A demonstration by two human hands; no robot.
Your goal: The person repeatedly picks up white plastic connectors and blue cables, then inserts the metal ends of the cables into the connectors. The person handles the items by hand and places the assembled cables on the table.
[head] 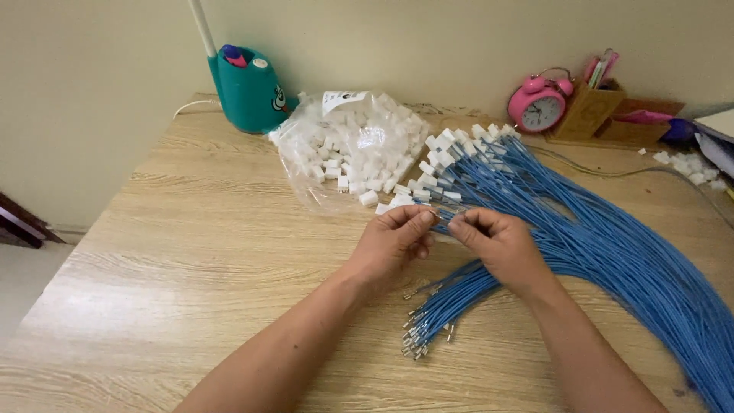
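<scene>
A light wooden table fills the frame, bearing a clear bag of white connectors at upper centre, blue wires at right, a pink alarm clock and a teal lamp base along the top.

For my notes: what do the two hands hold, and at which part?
Both hands, left hand and right hand, pinch one blue wire near its end.

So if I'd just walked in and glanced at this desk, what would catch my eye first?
Probably the big sheaf of blue wires sweeping across the right side of the wooden table, some ends capped in white. At the centre, the left hand and right hand pinch one wire end between fingertips. Behind them lies a clear bag of white connectors, with a pink alarm clock by the wall.
</scene>
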